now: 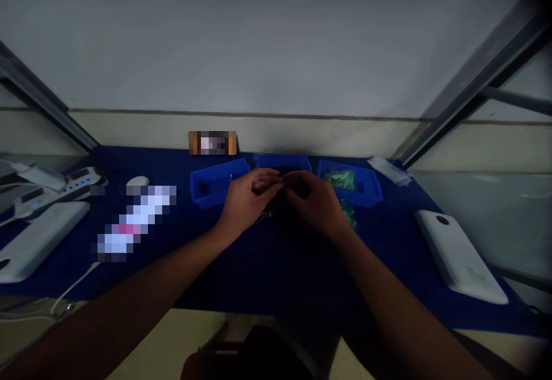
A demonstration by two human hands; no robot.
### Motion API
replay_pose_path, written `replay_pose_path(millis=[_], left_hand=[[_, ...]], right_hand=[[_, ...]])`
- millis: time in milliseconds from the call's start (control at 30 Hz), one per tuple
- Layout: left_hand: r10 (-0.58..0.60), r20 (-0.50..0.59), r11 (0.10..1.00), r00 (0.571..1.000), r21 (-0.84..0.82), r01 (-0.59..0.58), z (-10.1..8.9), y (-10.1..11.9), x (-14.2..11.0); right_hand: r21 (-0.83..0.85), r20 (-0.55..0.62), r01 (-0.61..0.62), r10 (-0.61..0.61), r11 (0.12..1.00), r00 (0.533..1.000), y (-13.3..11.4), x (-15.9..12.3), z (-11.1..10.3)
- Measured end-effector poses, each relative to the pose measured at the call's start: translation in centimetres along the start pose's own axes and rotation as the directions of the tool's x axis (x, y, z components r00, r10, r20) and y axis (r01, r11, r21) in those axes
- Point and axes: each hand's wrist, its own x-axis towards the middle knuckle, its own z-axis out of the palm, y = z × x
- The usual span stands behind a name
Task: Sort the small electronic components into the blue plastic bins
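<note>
My left hand point(252, 196) and my right hand point(317, 202) meet over the middle of the blue tabletop, fingertips close together. Both are closed in a pinch. Whatever lies between the fingers is too small and dark to name. Just behind them stands a middle blue bin point(284, 161), partly covered by the hands. A left blue bin point(202, 197) holds a few small dark pieces. Green pieces point(340, 179) lie in the right blue bin point(371, 197). More green material point(348, 212) shows beside my right wrist. Under my left hand is a thin, shiny piece point(261, 217).
At left are a power strip point(81, 181), a white slab-shaped device point(43, 245), a blurred lit screen point(138, 219) with a cable, and a small white rounded object point(138, 182). A blurred orange-edged object point(213, 143) stands behind. Clear plastic packaging point(390, 171) and another white slab point(461, 256) lie right.
</note>
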Motion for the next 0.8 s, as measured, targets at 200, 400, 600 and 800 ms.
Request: replay_pose_path(millis=[200, 400, 600, 800], left_hand=[[-0.020, 0.038, 0.999, 0.999, -0.028, 0.021, -0.16, -0.02, 0.06], [-0.018, 0.073, 0.994, 0.997, 0.110, 0.010, -0.25, 0.34, 0.05], [-0.008, 0.142, 0.980, 0.990, 0.198, -0.021, -0.40, 0.12, -0.04], [-0.012, 0.135, 0.979, 0.991, 0.201, -0.015, -0.73, -0.32, 0.19]], right_hand=[[-0.066, -0.003, 0.083, -0.083, 0.994, 0.997, -0.24, -0.01, -0.05], [-0.083, -0.094, 0.063, -0.071, 0.995, 0.993, -0.09, 0.00, -0.10], [-0.085, -0.039, 0.141, -0.144, 0.986, 0.989, -0.01, 0.06, -0.19], [-0.127, -0.013, 0.171, -0.173, 0.977, 0.985, -0.24, -0.06, -0.18]])
